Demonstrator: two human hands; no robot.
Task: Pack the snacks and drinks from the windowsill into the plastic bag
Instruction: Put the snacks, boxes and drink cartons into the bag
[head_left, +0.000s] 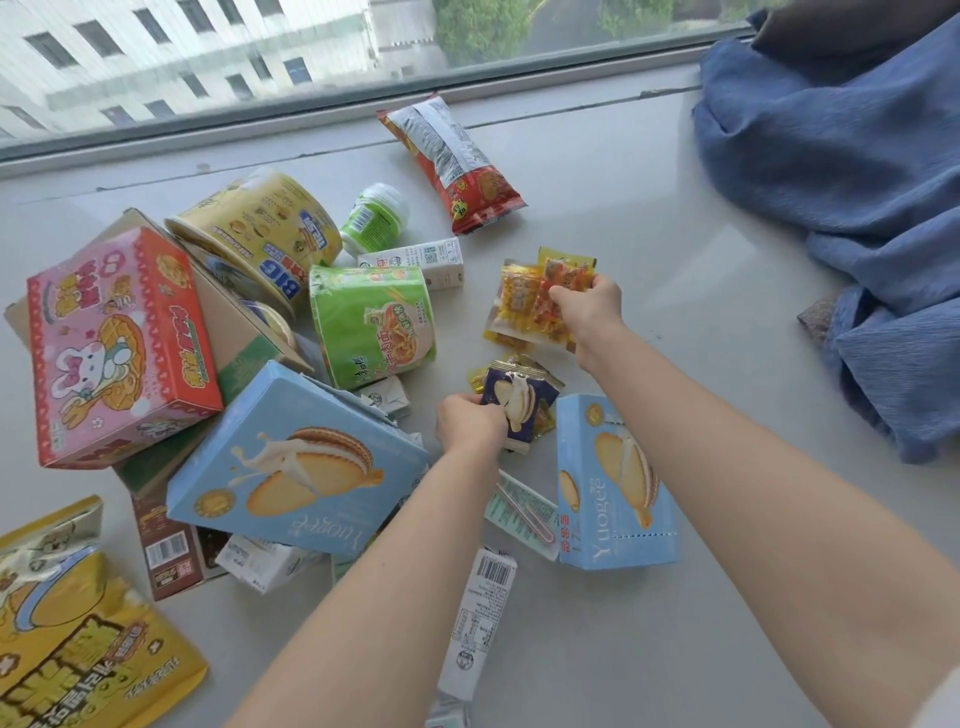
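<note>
Right hand (589, 306): fingers curled, gripping a bunch of small yellow-orange snack packets (535, 301) just above the sill. Left hand (470, 423): fingers pinching a dark blue biscuit sachet (517, 402), more small packets beneath it. Pale grey windowsill (649, 218) strewn with boxes, noodle cups, a red bag (457, 166), a green bottle (374, 215). Window glass behind; blue cloth (841, 171) at right. Yellow bag (78, 634) cut off at lower left. Plastic bag not made out
</note>
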